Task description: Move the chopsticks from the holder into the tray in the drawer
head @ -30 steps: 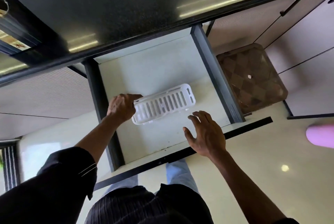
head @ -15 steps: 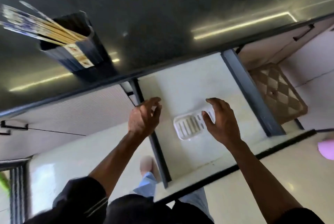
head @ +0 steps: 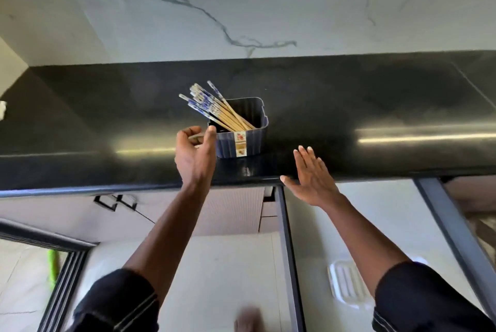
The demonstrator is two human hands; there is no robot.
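Chopsticks (head: 214,107), wood w/ blue-white tops, in ribbed holder (head: 241,133).

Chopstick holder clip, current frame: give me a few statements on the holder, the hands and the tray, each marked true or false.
1. The chopsticks stand in the dark holder on the black counter. True.
2. The left hand grips a bundle of chopsticks. False: it is open beside the holder's left side and holds none.
3. The right hand is open with fingers spread at the counter edge. True.
4. The white tray holds several chopsticks. False: none show in it, though the right arm covers part.
5. The holder lies tipped over. False: it stands upright.
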